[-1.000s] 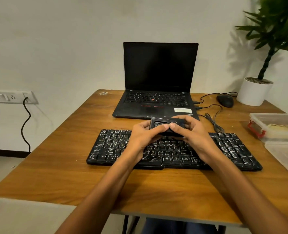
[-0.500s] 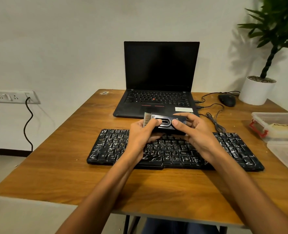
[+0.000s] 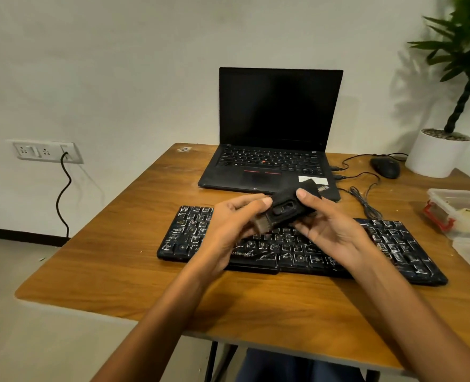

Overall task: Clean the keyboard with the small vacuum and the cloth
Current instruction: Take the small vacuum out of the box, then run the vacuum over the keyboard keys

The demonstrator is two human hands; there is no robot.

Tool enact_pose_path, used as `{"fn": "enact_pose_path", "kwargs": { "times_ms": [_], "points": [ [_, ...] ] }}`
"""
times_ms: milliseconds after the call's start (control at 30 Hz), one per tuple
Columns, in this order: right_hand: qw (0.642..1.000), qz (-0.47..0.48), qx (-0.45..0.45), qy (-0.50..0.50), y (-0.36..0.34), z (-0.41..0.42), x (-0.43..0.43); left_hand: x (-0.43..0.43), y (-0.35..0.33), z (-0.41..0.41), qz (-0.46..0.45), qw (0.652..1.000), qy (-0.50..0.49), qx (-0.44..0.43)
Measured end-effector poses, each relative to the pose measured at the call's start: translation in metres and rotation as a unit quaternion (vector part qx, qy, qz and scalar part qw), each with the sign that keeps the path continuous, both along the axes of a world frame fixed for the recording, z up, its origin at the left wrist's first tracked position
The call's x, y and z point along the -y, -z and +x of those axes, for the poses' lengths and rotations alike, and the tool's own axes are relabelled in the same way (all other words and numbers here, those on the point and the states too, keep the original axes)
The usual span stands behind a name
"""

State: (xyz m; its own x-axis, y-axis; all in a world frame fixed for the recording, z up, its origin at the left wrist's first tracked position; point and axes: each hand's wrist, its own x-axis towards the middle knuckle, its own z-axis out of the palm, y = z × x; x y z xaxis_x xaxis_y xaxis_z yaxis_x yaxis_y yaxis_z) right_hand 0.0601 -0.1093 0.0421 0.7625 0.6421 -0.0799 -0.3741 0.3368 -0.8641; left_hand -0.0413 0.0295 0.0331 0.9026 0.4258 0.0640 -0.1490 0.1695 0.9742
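Held in mid-air at the centre of the frame, just above the middle rows of the flat black keyboard smeared with white residue (image 3: 195, 230) and not touching it: the small black slab-shaped handheld vacuum (image 3: 286, 208). Tilted, with the pale bristle nozzle (image 3: 261, 226) low and toward the left, tail end raised toward the open black laptop (image 3: 278, 161). Left hand (image 3: 228, 230) pinching the nozzle end, thumb on top, fingers curled beneath; right hand (image 3: 336, 232) cradling the body, thumb laid on the upper face. A closed but light two-handed grip, by fingertips rather than a full wrap, both thumbs close to the oval recess, probably the switch. Likely mid-adjustment, so prone to slipping; if dropped, would land on the keys, knocking a cap loose or bending the bristles. Risk too of starting the motor by accident with thumbs so near that recess. Risk of driving the white residue deeper between the caps by pressing the bristles down hard. Risk of snagging the thin black cable (image 3: 366, 205), bundled on the brown wooden tabletop (image 3: 112, 257) near the keyboard's far edge, when sweeping toward the right of the frame. No cloth plainly in view; possibly inside the clear plastic box with a red clasp (image 3: 460, 208) at the right edge, cannot tell.
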Motion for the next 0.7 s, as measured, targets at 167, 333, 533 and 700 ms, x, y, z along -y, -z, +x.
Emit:
{"fn": "enact_pose_path", "kwargs": {
  "times_ms": [167, 333, 533, 700],
  "points": [
    [0.999, -0.016, -0.031, 0.006, -0.001, -0.010, -0.008, -0.030, 0.001, -0.038, 0.015, 0.998, -0.059, -0.035],
    [0.999, -0.036, -0.019, -0.020, 0.000, -0.019, -0.024, -0.066, 0.011, -0.082, 0.013, 0.987, -0.158, -0.037],
    [0.998, -0.024, -0.007, -0.065, -0.001, -0.036, -0.063, -0.098, 0.030, -0.113, 0.091, 0.966, -0.205, -0.125],
    [0.993, 0.006, 0.021, -0.114, 0.000, -0.056, -0.101, -0.105, 0.030, -0.119, 0.148, 0.957, -0.180, -0.173]
  ]
}}
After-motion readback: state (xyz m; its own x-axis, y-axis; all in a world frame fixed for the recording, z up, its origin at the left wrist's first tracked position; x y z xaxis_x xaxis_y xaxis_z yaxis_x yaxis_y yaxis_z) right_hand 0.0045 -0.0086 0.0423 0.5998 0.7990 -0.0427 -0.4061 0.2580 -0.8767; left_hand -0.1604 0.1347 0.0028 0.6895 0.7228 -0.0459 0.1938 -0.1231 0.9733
